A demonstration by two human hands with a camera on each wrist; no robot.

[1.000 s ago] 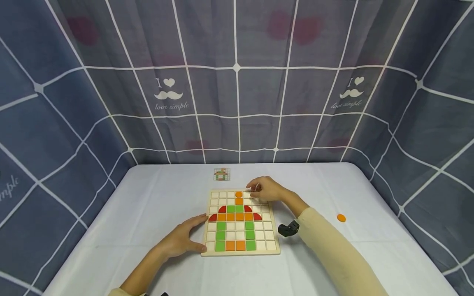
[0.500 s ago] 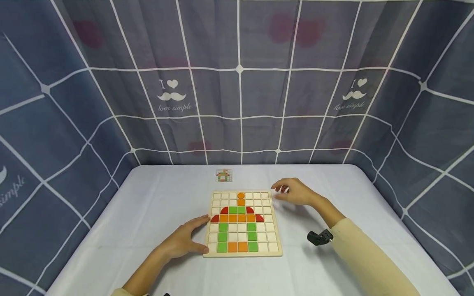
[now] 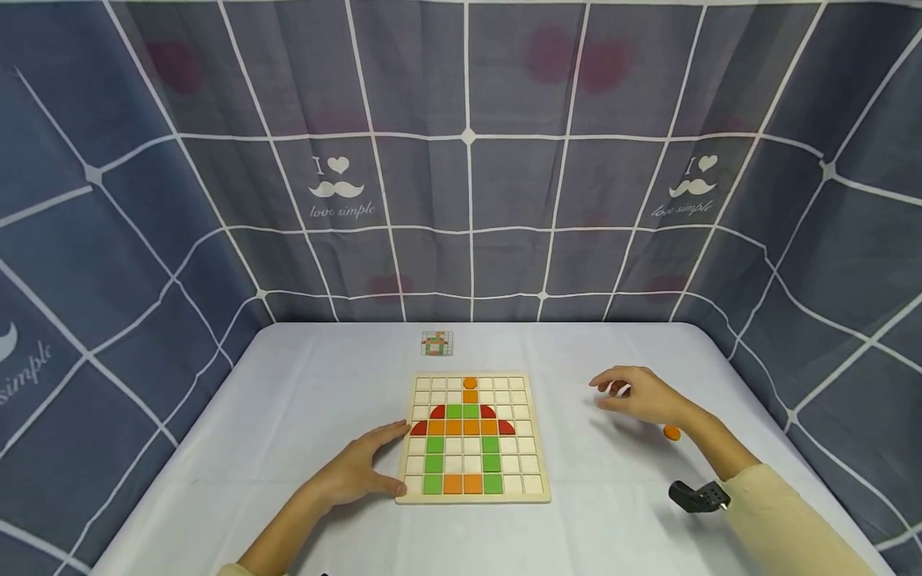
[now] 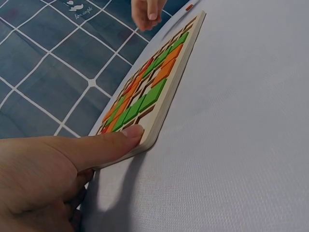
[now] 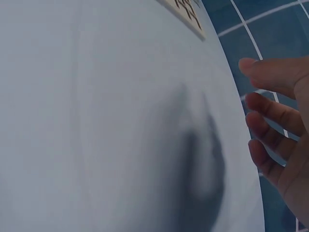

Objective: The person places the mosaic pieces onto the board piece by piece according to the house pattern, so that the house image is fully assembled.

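Observation:
A square wooden grid board (image 3: 475, 498) carries green, orange and red pieces arranged as a figure, with an orange round piece (image 3: 470, 384) in its top row. My left hand (image 3: 356, 464) touches the board's left side, thumb (image 4: 130, 134) resting on the near corner and straight fingers reaching along the edge. To the right of the board, my right hand (image 3: 641, 394) hovers over the cloth, fingers loosely bent and holding nothing; its fingers (image 5: 270, 108) show apart from the thumb. A loose orange disc (image 3: 671, 433) lies beside the right wrist.
A small pattern card (image 3: 436, 343) with a similar coloured figure lies behind the board. White cloth (image 3: 324, 360) covers the table. Grey-blue checked curtains (image 3: 418, 184) enclose the back and both sides. A black camera mount (image 3: 699, 496) is on the right wrist.
My right hand has moved away from the board's top row, rightward toward the loose orange disc. The left hand has stayed at the board's edge.

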